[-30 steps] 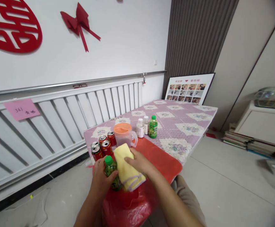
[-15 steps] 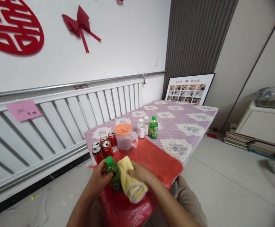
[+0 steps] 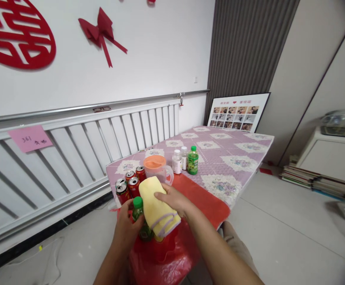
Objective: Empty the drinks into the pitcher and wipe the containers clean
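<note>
l hand (image 3: 127, 231) 1 btl (image 3: 137, 207), r hand (image 3: 173, 200) 1 cloth (image 3: 154, 204)

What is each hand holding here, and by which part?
The left hand grips the green-capped bottle around its body. The right hand holds the yellow cloth by its right side, against the bottle.

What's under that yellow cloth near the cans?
A green-capped bottle, gripped by the left hand; the right hand presses the cloth against it. The cloth hides most of the bottle's right side.
</note>
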### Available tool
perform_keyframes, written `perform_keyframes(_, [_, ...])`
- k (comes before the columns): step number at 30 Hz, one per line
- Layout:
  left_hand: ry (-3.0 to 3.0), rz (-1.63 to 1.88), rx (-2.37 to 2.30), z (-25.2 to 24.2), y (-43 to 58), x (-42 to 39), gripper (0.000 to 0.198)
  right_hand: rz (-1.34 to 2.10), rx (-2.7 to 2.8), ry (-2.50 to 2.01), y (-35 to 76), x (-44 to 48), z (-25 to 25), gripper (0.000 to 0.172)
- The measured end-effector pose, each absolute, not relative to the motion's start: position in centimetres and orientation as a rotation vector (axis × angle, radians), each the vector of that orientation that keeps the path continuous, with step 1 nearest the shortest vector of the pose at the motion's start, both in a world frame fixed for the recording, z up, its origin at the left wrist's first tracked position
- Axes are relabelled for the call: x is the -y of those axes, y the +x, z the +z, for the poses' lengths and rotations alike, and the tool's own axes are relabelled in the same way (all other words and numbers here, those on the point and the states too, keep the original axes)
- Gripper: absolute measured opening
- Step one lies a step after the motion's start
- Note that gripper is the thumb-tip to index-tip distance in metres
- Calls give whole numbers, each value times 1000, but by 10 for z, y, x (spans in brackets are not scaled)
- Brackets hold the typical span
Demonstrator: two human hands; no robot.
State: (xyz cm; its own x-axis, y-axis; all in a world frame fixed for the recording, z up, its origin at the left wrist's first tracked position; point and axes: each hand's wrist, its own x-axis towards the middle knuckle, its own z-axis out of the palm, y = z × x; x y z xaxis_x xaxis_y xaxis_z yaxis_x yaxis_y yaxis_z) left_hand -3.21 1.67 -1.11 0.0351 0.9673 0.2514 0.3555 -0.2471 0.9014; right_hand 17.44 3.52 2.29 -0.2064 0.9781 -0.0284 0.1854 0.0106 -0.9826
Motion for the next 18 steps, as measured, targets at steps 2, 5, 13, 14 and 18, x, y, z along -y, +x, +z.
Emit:
perform_keyframes(2, [1653,1175,-1259,-7,-34,-17,49,1310,1498,-1252,171,-38,18,42])
perform_keyframes(5, [1604,1110,-1062,-5,-40,-19,45,1303,1502,-1305,169,-40,3,39])
perform_keyframes(13, [1514,979,-776,-6,-53,-26,50,1111,1653,-1463,178,-18,-27,37])
perform_keyframes(14, [1529,970,-785,-6,-53,-25,50,1085,1665,-1466,179,-15,-25,39])
perform_keyframes(18, [1655,1073,-960,-13,-49,-24,54,1008,1685,-1422,182,-13,-3,40])
